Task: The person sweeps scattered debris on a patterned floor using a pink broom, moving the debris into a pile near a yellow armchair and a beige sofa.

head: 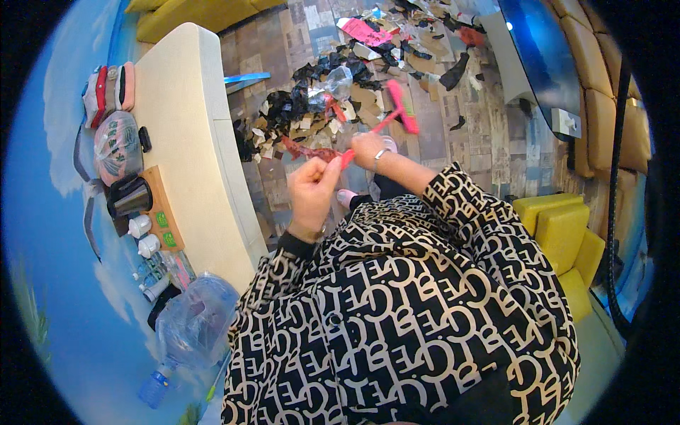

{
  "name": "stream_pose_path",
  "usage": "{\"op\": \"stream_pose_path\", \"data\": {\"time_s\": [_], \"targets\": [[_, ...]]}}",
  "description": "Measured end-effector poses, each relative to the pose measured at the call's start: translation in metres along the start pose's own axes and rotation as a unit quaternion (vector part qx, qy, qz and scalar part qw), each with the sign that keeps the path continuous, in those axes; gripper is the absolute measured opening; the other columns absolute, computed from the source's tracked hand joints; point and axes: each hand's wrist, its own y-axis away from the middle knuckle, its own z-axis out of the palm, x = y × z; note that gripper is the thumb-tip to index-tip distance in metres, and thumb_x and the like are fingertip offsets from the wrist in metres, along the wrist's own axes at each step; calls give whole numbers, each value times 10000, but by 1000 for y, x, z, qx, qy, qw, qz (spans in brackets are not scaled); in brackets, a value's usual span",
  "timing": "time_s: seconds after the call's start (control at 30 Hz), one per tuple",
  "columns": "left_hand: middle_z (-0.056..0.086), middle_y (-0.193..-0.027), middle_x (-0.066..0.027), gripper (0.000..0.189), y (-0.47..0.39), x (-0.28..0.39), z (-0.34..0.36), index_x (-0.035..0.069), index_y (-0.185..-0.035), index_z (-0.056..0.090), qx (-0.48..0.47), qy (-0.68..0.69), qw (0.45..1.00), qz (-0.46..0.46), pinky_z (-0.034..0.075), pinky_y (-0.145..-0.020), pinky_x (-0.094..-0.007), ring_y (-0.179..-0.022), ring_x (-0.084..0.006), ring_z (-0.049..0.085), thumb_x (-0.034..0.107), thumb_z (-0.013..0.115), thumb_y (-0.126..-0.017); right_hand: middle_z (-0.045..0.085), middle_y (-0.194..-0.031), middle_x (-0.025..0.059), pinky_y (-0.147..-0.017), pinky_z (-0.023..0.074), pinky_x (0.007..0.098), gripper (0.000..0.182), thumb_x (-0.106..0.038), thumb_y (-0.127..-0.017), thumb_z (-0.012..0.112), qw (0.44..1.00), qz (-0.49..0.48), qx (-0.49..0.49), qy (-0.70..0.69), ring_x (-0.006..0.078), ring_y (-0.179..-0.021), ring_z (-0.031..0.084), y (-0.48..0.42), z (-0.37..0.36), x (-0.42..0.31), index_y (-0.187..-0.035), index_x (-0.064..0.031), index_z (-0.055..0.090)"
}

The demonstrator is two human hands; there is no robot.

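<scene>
My right hand [367,150] is closed around the handle of a pink T-shaped tool [402,108]. Its head is blurred and has a green strip. My left hand [312,190] is beside it, thumb and fingers pinching a bright red piece [347,158]. This lies in line with the tool's handle; I cannot tell if it is the handle's end. Crumpled dark red plastic film [308,150] stretches left from there. Beyond both hands, a heap of torn black plastic [284,106], cardboard scraps [366,98] and clear plastic [338,81] covers the wood-patterned floor [435,154].
On the left stands a cream cabinet [183,106] bearing folded cloths [109,93], a filled plastic bag [118,147], a dark pitcher [133,196] and white teapots [141,226]. Yellow seats [560,234] and a brown padded sofa [600,79] line the right. My shoe [346,197] is below my hands.
</scene>
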Motion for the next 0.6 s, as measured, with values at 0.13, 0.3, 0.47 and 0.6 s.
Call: {"op": "stream_pose_path", "data": {"time_s": [0.13,0.3,0.47,0.6], "targets": [[420,-510,62,323,15,45,-13,32,-577,474,34,-115,992,41,252,-428,-210,-478,-12,341,47,668,-835,671,-845,146,-681,527,437,193,-281,-776,620,989,-115,25,-89,323,-788,663,-13,-32,-43,-801,-100,682],[457,-516,-8,298,24,86,-20,22,-579,462,79,-79,986,120,277,-425,-227,-458,-56,372,-31,645,-809,667,-816,140,-678,521,434,165,-261,-762,634,978,-172,37,-111,324,-780,659,9,-88,-67,-794,-104,674],[449,-533,19,323,1,33,-28,55,-598,438,138,-30,990,-3,286,-450,-212,-472,-43,377,13,601,-872,679,-887,156,-722,535,420,169,-204,-756,626,988,-138,-70,-8,317,-844,668,-28,-75,-45,-816,-58,688],[418,-557,83,344,-10,-8,-42,53,-590,464,218,114,969,-33,246,-453,-199,-519,-3,322,106,657,-870,683,-912,158,-743,536,412,171,-181,-772,609,976,-183,-108,40,312,-857,669,-72,-41,-53,-841,-50,694]]}}
